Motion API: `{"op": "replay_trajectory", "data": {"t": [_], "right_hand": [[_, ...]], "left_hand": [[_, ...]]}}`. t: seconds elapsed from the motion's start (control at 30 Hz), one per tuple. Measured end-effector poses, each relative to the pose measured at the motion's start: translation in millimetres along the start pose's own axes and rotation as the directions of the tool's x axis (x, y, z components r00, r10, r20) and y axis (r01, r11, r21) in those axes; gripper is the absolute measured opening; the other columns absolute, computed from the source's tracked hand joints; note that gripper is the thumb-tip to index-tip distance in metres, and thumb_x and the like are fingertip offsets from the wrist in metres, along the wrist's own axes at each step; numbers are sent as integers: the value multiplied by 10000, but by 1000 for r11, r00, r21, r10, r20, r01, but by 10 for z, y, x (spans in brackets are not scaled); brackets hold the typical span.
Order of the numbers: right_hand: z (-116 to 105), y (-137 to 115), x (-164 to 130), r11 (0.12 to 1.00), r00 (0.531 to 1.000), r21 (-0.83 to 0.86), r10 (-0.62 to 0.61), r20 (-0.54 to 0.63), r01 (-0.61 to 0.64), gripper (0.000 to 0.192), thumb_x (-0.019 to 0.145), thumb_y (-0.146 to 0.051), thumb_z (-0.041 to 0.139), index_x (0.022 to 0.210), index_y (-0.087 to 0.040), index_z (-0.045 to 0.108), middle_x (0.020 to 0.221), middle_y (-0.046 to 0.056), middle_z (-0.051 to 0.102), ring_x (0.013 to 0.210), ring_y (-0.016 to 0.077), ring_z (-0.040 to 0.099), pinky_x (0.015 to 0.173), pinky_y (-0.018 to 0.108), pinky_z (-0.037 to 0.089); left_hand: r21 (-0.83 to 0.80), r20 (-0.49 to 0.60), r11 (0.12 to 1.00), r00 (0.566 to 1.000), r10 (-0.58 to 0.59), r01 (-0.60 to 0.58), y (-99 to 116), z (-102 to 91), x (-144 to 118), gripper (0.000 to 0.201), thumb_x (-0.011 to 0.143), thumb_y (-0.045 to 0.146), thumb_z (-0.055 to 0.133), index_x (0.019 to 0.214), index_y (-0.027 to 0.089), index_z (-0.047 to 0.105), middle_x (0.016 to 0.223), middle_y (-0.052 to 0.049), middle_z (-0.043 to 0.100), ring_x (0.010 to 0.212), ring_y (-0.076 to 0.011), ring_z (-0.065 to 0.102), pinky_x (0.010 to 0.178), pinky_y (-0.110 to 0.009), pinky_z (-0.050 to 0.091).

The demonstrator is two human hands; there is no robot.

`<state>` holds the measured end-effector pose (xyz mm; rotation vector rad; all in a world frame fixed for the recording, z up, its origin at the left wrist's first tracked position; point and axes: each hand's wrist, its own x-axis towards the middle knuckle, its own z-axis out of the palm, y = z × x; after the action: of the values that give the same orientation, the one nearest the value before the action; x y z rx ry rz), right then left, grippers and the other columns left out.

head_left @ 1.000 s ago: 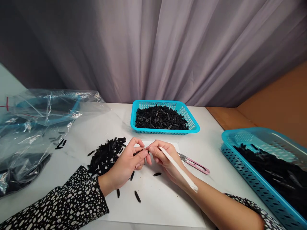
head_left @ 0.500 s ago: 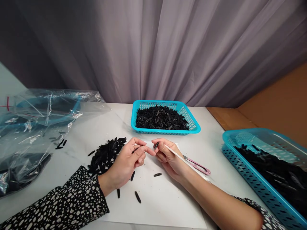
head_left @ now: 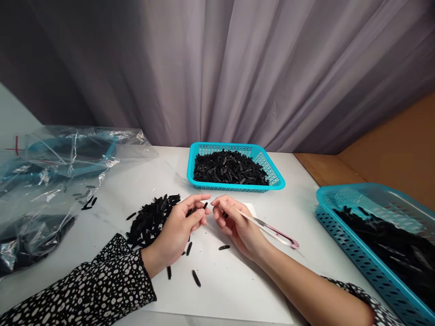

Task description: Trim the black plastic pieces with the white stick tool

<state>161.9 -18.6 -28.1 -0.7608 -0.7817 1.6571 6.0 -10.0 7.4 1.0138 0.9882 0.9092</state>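
My left hand (head_left: 181, 224) is closed around slender black pieces (head_left: 193, 211), one poking out by its thumb tip (head_left: 205, 205). Close by on the right, my right hand (head_left: 238, 222) is closed with a thin white stick (head_left: 249, 218) lying across it by the thumb. A small black piece (head_left: 224, 214) shows among its curled fingers, mostly hidden. The fingertips of the two hands are apart. Below them, on a white sheet (head_left: 224, 294), lie single black pieces (head_left: 196, 278). Left of my left hand is a heap of similar pieces (head_left: 151, 219).
A blue basket (head_left: 236, 186) full of black pieces stands behind my hands. Another blue basket (head_left: 360, 267) with dark pieces is at the right. A pink-handled knife (head_left: 283, 240) lies beside my right forearm. Clear plastic bags (head_left: 68, 158) cover the left side, before a grey curtain (head_left: 217, 68).
My left index finger has drawn back from my right hand, and a black piece now sticks out by the left thumb. The piece in my right hand has dropped lower among the fingers.
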Motion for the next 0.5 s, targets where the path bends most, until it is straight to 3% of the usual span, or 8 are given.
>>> {"op": "replay_trajectory", "data": {"t": [0.2,0.5], "right_hand": [[18,13,-26,999,999,-34,35,-11,-35,343,776,-471,769,873,-165,647,564,-67,462,448,33,183,416,197,111],[19,35,-27,1000,1000,15,21,14,-21,337,777,-459,773,841,-164,624,573,-53,530,434,28,162,408,204,97]], "left_hand": [[42,7,999,1000,14,-14,3,12,-27,357,801,217,678,1131,183,547,756,55,546,635,-77,499,617,-221,378],[235,30,957,985,168,-170,-48,-38,5,297,835,238,673,1085,198,517,743,59,570,667,-98,500,639,-241,375]]}}
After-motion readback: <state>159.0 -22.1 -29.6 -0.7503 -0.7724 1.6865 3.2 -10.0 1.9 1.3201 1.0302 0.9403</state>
